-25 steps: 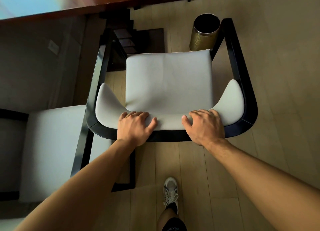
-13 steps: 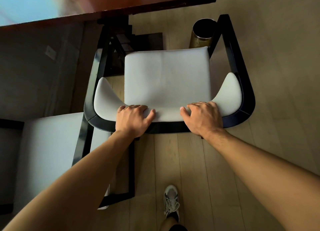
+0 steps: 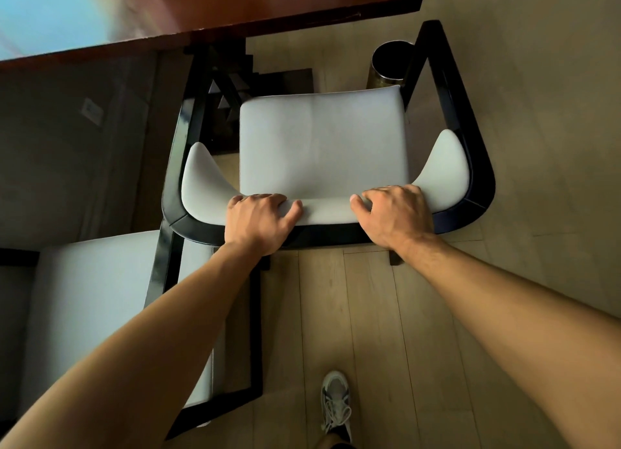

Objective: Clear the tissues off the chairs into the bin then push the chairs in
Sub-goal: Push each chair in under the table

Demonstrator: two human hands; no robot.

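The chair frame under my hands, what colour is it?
Glossy black chair frame, clearest in the head view.

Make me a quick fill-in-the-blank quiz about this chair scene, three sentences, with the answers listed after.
1. Both the left hand and the right hand grip the padded ____ of the chair.
2. The chair's seat holds ____ tissues.
3. The dark round bin stands on the floor beside the chair's front ____ corner, seen from the person.

Missing words: backrest; no; right
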